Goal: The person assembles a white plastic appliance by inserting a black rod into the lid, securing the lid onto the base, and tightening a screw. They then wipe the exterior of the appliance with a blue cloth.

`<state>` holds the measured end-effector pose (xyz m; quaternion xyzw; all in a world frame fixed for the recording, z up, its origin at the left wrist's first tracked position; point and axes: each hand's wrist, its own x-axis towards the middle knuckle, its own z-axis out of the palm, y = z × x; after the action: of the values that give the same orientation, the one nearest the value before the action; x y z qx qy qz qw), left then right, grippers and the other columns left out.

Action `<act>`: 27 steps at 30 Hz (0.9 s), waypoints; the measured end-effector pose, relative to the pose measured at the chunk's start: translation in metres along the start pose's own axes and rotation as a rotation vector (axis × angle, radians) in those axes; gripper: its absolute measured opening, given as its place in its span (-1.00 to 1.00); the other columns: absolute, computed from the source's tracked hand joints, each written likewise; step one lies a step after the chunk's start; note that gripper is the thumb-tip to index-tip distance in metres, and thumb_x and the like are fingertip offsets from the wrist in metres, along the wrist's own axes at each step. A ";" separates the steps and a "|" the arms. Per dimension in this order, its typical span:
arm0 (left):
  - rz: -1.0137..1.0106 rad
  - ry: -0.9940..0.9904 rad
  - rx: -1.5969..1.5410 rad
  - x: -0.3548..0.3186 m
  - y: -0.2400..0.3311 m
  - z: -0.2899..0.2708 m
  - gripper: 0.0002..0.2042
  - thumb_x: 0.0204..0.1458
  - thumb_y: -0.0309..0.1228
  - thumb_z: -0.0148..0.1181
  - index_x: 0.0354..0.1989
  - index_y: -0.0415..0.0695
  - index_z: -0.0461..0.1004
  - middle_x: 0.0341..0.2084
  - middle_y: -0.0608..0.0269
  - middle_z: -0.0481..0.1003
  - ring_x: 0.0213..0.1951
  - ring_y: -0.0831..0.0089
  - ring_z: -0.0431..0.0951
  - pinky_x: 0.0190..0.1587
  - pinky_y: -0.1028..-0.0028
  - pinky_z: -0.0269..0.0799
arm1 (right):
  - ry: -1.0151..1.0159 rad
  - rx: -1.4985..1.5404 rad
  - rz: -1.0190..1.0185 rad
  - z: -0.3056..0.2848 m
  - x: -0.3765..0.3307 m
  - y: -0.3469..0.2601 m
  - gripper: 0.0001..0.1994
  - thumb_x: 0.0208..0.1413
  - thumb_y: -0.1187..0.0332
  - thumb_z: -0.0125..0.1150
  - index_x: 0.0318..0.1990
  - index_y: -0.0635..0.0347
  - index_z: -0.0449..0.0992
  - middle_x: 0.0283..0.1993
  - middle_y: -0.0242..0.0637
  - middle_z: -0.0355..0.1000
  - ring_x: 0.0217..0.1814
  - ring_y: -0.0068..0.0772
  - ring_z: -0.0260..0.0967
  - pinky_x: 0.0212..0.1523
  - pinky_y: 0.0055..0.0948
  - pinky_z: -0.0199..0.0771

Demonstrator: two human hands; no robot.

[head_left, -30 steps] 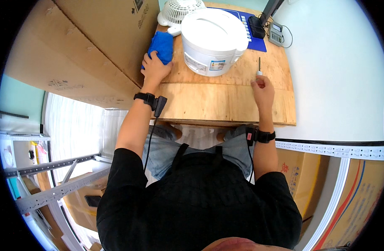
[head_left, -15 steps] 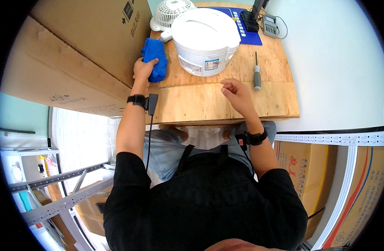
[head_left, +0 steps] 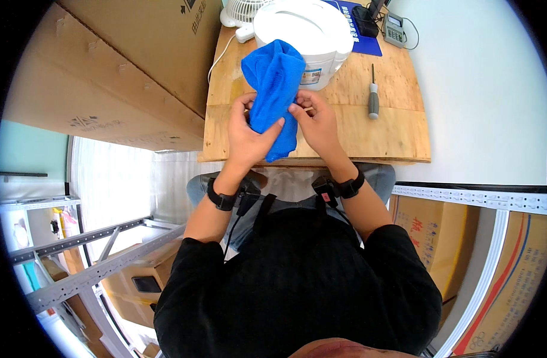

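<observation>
A blue cloth [head_left: 274, 89], folded lengthwise, is held up between both hands over the front part of the wooden table [head_left: 345, 138]. My left hand [head_left: 252, 134] grips its left side, thumb across the front. On the right edge, my right hand [head_left: 315, 119] pinches the cloth between thumb and fingers. Behind the cloth stands a white, rounded appliance [head_left: 330, 56] resembling a rice cooker, its front partly hidden. A screwdriver [head_left: 374, 101] with a grey handle lies to the right of my right hand.
At the far left is a white fan [head_left: 240, 13] with a cable. A blue mat [head_left: 369, 45], a dark stand [head_left: 364, 22] and a small grey keypad device [head_left: 394, 31] occupy the back right. A large cardboard box [head_left: 124, 65] borders the table's left; metal shelving [head_left: 94, 271] stands lower left.
The blue cloth has been lifted from beside the appliance and brought nearer, toward the middle. My right hand has moved left and taken hold of it too.
</observation>
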<state>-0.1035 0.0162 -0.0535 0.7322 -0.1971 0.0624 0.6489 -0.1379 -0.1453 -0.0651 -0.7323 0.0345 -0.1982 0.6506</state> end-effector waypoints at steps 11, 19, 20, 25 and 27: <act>0.009 -0.031 0.266 -0.007 0.004 0.008 -0.45 -0.23 -0.50 0.45 0.02 -0.24 0.40 -0.17 0.00 0.51 -0.13 0.23 0.56 -0.07 0.30 0.49 | 0.185 -0.632 -0.437 -0.038 -0.015 0.031 -0.97 0.09 0.55 0.21 -0.32 0.26 0.50 -0.38 -0.12 0.46 -0.37 -0.06 0.42 -0.36 -0.28 0.40; 0.074 -0.135 0.072 0.002 0.031 -0.003 -0.43 -0.13 -0.49 0.45 0.09 -0.23 0.36 -0.08 0.09 0.51 -0.05 0.33 0.54 0.02 0.33 0.48 | 0.087 -0.360 0.096 -0.098 -0.007 0.045 -0.79 0.23 0.35 0.19 -0.05 0.21 0.45 -0.17 -0.14 0.48 -0.21 -0.35 0.52 -0.24 -0.37 0.46; 0.050 -0.153 -0.040 0.003 0.032 0.002 -0.43 -0.11 -0.45 0.46 0.10 -0.23 0.36 -0.07 0.08 0.50 -0.04 0.31 0.54 0.03 0.33 0.48 | 0.071 -0.317 0.015 -0.099 -0.008 0.051 -0.72 0.25 0.31 0.18 0.06 0.19 0.44 -0.07 -0.12 0.48 -0.15 -0.33 0.53 -0.20 -0.37 0.48; -0.126 -0.245 -0.510 0.013 0.029 0.010 -0.38 0.05 -0.33 0.41 0.23 -0.27 0.26 0.04 0.06 0.47 0.02 0.33 0.51 0.06 0.35 0.49 | -0.130 0.492 0.147 -0.072 -0.002 0.000 -0.30 0.25 0.08 0.18 0.45 0.03 0.04 0.35 -0.06 0.19 0.20 -0.16 0.39 0.13 -0.20 0.47; -0.155 -0.265 -0.609 0.019 0.032 0.019 -0.35 0.09 -0.30 0.37 0.28 -0.30 0.22 0.07 0.04 0.46 0.04 0.33 0.51 0.07 0.35 0.48 | -0.171 0.702 0.113 -0.067 0.007 -0.004 -0.26 0.26 0.01 0.15 0.48 0.03 0.00 0.40 -0.05 0.14 0.28 -0.14 0.33 0.22 -0.13 0.45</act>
<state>-0.1014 -0.0091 -0.0201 0.5195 -0.2330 -0.1446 0.8093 -0.1542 -0.2098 -0.0549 -0.4753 -0.0498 -0.1001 0.8727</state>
